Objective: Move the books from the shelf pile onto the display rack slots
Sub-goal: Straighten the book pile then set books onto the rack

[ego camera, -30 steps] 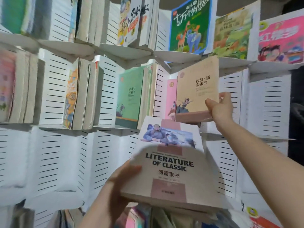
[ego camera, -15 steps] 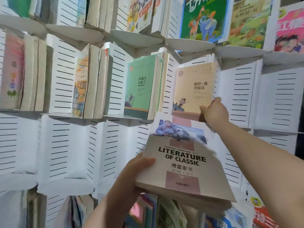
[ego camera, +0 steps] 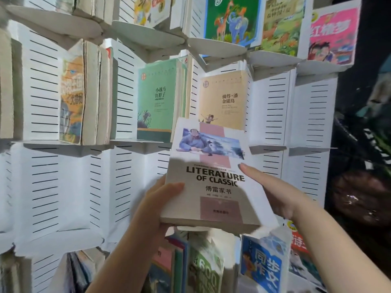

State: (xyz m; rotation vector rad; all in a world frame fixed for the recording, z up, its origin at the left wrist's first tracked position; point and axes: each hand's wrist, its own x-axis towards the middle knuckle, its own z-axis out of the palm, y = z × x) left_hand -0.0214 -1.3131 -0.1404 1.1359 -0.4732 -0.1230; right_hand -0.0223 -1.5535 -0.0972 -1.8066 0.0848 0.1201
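A white book titled "Literature of Classic" [ego camera: 211, 187] is held tilted in front of the white slotted display rack [ego camera: 273, 115]. My left hand [ego camera: 156, 206] grips its lower left corner, thumb on the cover. At the book's right edge is my right hand [ego camera: 279, 195], thumb lying on the cover and fingers hidden behind. A beige book [ego camera: 222, 98] stands upright in the middle-row slot just above, free of both hands. A green book [ego camera: 156, 102] stands in the slot to its left.
The top row holds picture books, among them a green one [ego camera: 230, 17] and a pink one [ego camera: 332, 34]. Right of the beige book, a slot [ego camera: 311, 115] shows bare white panel. More books [ego camera: 262, 269] stand in the row below my hands. Darkness lies beyond the rack's right edge.
My right hand let go of the beige book, now standing in its slot, and came down to the white book's right edge. The view shifted closer and left.
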